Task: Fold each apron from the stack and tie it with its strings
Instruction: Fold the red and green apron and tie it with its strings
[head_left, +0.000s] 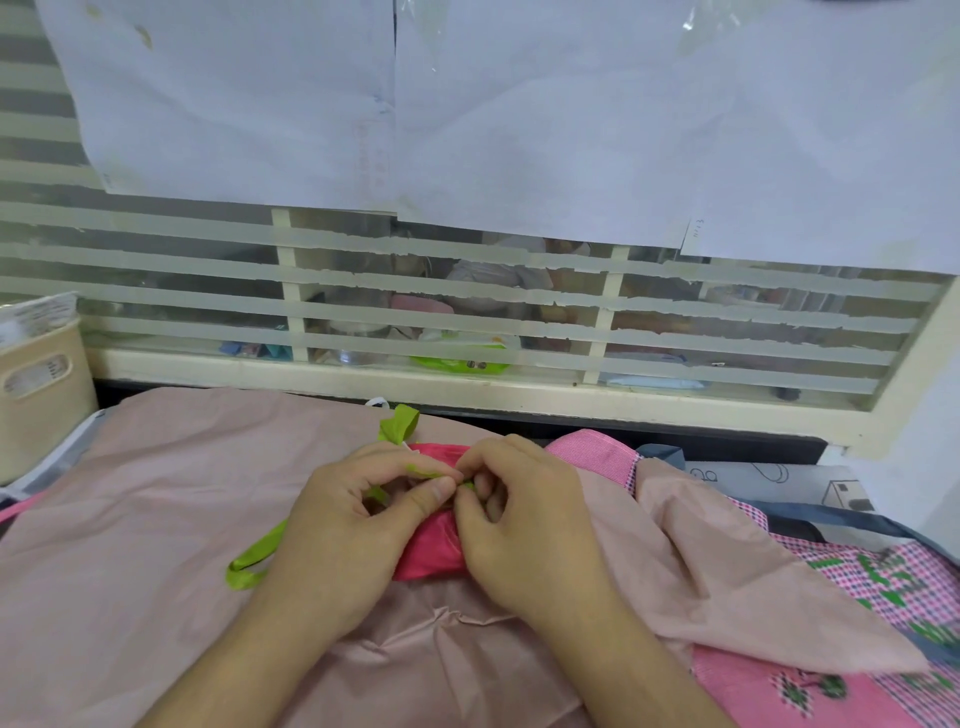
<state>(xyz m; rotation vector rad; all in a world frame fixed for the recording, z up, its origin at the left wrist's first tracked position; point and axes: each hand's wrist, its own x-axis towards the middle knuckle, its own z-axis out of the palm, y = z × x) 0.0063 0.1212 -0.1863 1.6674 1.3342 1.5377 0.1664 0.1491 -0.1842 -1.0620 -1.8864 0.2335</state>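
Folded red apron (434, 556), both hands pinching its green strings (254, 558).

No legible writing; the marks on the white paper sheets (519, 104) are too faint to read. The apron is a compact glossy red bundle on pale pink cloth (130, 519) at centre. Left hand (353, 525) and right hand (524, 519) meet above it, fingertips pinching the strings. Patterned pink aprons (857, 675) lie at right.

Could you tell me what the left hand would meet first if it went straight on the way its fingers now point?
Most likely the right hand: the left hand points right across the folded red apron, and their fingertips already meet at the green string.
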